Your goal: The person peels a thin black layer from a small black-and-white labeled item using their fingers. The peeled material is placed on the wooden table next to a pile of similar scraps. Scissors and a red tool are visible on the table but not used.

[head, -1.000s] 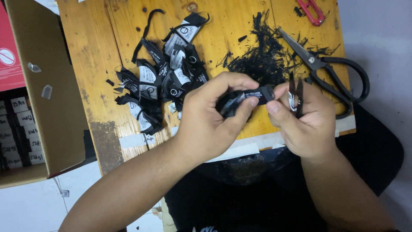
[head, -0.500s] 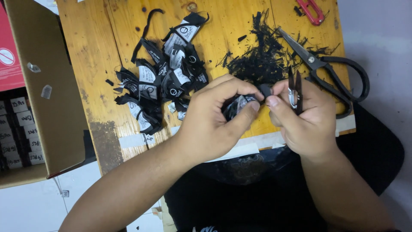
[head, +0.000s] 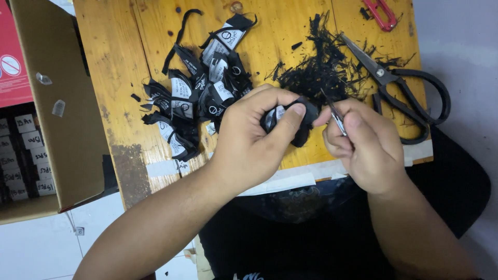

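Black label now bunched tighter in left hand, right hand snips upright

Bare wooden table lies open at nine o'clock of the left hand. Label pile blocks eleven o'clock; black trimmings block twelve; black scissors obstruct two o'clock of the right hand. Cardboard box walls the far left.

Black fabric labels with white printed patches lie on the yellow-brown wooden counter, beside black-handled scissors and a red clip.
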